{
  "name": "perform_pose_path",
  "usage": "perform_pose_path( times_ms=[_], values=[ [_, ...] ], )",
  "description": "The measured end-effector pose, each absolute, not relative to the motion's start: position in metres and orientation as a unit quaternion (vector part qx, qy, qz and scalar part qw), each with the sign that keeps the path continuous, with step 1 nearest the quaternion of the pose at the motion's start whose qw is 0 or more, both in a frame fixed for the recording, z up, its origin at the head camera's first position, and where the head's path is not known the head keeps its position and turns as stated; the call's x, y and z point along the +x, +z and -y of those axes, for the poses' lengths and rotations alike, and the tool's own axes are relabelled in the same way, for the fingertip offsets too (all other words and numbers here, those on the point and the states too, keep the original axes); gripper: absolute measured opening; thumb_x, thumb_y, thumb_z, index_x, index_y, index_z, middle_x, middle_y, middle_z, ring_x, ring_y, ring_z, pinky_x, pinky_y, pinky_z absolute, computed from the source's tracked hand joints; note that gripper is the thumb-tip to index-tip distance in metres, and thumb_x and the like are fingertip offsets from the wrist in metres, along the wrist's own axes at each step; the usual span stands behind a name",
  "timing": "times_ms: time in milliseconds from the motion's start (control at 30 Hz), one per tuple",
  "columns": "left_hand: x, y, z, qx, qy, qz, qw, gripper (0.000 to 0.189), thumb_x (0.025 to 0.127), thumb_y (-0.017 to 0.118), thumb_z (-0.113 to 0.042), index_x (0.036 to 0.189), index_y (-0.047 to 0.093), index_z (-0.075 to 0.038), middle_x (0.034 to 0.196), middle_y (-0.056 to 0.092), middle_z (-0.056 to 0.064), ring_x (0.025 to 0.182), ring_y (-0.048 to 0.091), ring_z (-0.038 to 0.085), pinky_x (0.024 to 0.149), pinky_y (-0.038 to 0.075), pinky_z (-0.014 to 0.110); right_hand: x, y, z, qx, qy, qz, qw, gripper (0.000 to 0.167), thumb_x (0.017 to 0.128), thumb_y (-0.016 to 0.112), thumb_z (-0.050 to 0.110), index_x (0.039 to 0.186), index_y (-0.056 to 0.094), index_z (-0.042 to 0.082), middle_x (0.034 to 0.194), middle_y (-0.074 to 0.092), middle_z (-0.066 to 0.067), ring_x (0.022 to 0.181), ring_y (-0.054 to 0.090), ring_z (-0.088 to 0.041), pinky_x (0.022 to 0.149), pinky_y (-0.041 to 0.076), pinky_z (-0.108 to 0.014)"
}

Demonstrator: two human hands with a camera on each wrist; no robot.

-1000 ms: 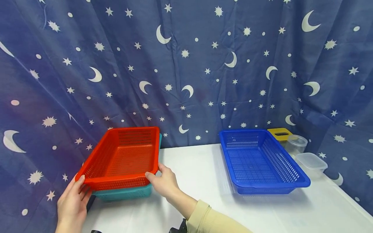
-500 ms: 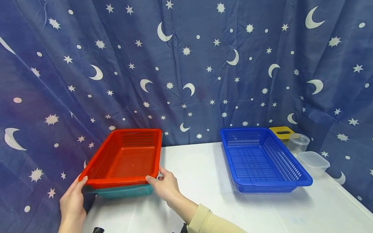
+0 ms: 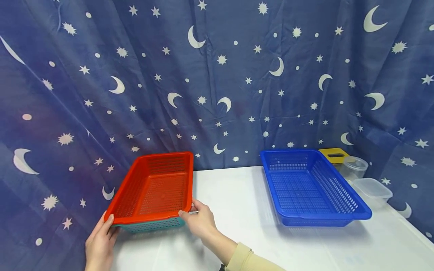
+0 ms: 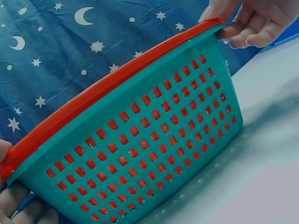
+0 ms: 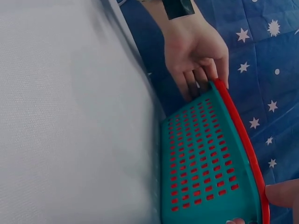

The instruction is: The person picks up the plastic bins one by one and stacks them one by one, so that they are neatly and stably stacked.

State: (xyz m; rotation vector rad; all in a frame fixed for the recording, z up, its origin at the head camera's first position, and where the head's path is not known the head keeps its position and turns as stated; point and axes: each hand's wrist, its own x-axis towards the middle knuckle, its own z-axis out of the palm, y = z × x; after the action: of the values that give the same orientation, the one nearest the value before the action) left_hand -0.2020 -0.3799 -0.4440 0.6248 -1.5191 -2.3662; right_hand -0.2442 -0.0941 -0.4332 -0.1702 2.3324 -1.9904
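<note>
A red plastic basket (image 3: 159,188) sits nested inside a teal basket (image 4: 140,149), whose perforated front wall shows red through its holes. In the head view they stand on the left of the table. My left hand (image 3: 100,244) grips the near left corner, thumb over the red rim and fingers beneath. At the near right corner my right hand (image 3: 200,221) holds the rims the same way, thumb on top. The right wrist view shows the left hand (image 5: 196,58) with its fingers curled under the teal rim.
A blue basket (image 3: 298,192) stands on the right of the white table (image 3: 227,195). Beside it are a yellow container (image 3: 333,154), a round clear container (image 3: 353,167) and a clear rectangular one (image 3: 372,189). A blue curtain (image 3: 237,94) with moons and stars hangs behind.
The red basket has gone down into the teal one, so their rims now lie close together. Both hands keep hold of the near corners. The head view has shifted slightly.
</note>
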Motion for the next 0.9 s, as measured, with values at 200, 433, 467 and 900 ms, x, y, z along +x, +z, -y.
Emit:
perform_pose_path(
  times_ms=[200,433,467,900],
  values=[
    [-0.2,-0.447,0.367,0.208,-0.806,0.533,0.153,0.068,0.107,0.055,-0.034,0.164,0.019,-0.025,0.166,0.023,-0.005,0.145,0.029,0.004,0.118,0.026,0.025,-0.245,-0.433,0.085,-0.061,-0.653,-0.754,0.034,0.065,0.088,0.08,0.023,0.146,0.056,0.006,0.093,0.058,0.001,0.069,0.055,-0.012,0.059,0.045,-0.03],
    [-0.2,-0.455,0.35,0.184,-0.804,0.538,0.175,0.068,0.108,0.055,-0.03,0.164,0.02,-0.018,0.162,0.03,-0.001,0.142,0.035,0.005,0.119,0.025,0.027,-0.247,-0.434,0.068,-0.058,-0.652,-0.755,0.043,0.068,0.087,0.079,0.021,0.146,0.052,0.0,0.091,0.056,-0.002,0.071,0.053,-0.014,0.061,0.044,-0.029],
    [-0.201,-0.455,0.347,0.187,-0.801,0.54,0.177,0.068,0.107,0.056,-0.031,0.164,0.021,-0.019,0.162,0.031,-0.001,0.142,0.035,0.005,0.119,0.025,0.028,-0.247,-0.434,0.065,-0.058,-0.655,-0.752,0.046,0.068,0.087,0.079,0.02,0.146,0.051,-0.001,0.091,0.056,-0.002,0.071,0.053,-0.014,0.061,0.044,-0.029],
    [-0.202,-0.462,0.315,0.143,-0.801,0.551,0.186,0.065,0.108,0.055,-0.027,0.163,0.024,-0.013,0.159,0.039,0.001,0.138,0.043,0.006,0.12,0.028,0.035,-0.252,-0.442,0.025,-0.089,-0.666,-0.738,0.066,0.072,0.087,0.078,0.019,0.147,0.046,-0.005,0.091,0.057,-0.007,0.073,0.055,-0.017,0.068,0.051,-0.031]
  ],
)
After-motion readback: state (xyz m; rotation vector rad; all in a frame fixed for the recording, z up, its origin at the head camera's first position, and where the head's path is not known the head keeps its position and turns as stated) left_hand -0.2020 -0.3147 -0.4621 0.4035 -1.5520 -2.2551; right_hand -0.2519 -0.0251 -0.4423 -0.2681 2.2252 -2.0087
